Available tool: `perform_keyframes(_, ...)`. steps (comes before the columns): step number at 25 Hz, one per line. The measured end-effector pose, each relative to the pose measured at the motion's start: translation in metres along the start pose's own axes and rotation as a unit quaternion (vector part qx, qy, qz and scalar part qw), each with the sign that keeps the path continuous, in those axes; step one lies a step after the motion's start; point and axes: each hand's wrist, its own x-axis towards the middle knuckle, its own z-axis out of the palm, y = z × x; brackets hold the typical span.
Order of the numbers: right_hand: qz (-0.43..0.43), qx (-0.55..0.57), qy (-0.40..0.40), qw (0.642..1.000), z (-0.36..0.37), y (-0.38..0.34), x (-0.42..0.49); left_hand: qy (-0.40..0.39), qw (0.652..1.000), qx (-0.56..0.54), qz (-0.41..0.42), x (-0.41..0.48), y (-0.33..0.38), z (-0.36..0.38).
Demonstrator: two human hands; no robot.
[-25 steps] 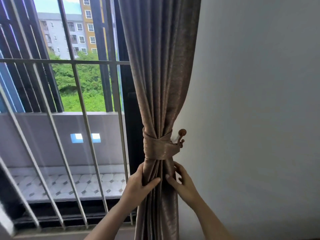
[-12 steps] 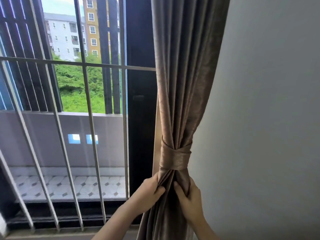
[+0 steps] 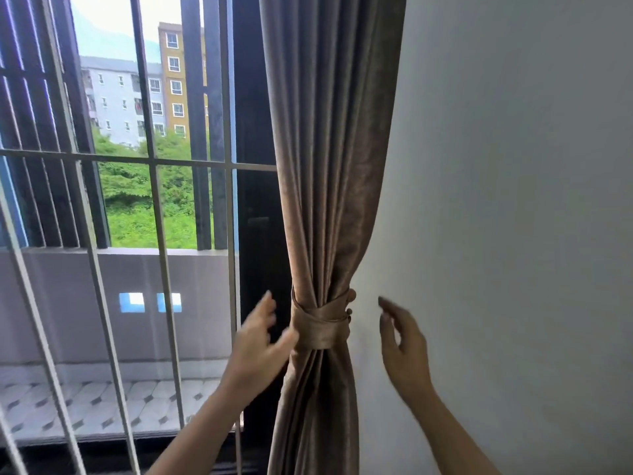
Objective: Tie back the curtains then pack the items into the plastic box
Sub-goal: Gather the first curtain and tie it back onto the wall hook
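Now, the curtain: it hangs gathered into one bundle at the right side of the window, close against the wall.
Tie-back band: it wraps the bundle at its narrowest point. Its right end reaches a small knobbed hook at the wall, which holds the cloth off the glass.
Your left hand: it sits just beside the band on the window side, its fingers straight and spread, grasping nothing. The thumb lies at the band's edge but is blurred, so I cannot tell whether it touches.
Your right hand: it is on the wall side, apart from the cloth, fingers loosely extended and released.
Why so: with the hands flanking the band and gripping nothing, you appear to be checking that the tie holds by itself.
Progress: this curtain looks tied. The plastic box and the items are out of view, so packing is likely not yet done.
Wall: plain, pale and bare.
Window: pale metal bars stand before a dark frame.
Outside: a balcony with a tiled floor, then greenery and apartment blocks.
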Motion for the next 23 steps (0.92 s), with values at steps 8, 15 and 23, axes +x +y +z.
perform_keyframes(8, -0.004, -0.002, -0.225, 0.974, 0.017, -0.102, 0.113, 0.072, 0.984, 0.102, 0.128, 0.057, 0.128, -0.012)
perform_keyframes(15, 0.033, -0.002, -0.329, 0.944, 0.026, -0.087, 0.098, 0.023, 0.994, 0.073, 0.074, 0.069, 0.104, -0.036)
perform_keyframes(23, -0.05, -0.067, -0.379, 0.921, 0.041, -0.092, 0.067, 0.016, 0.995, 0.101, -0.02, 0.09, 0.083, -0.037)
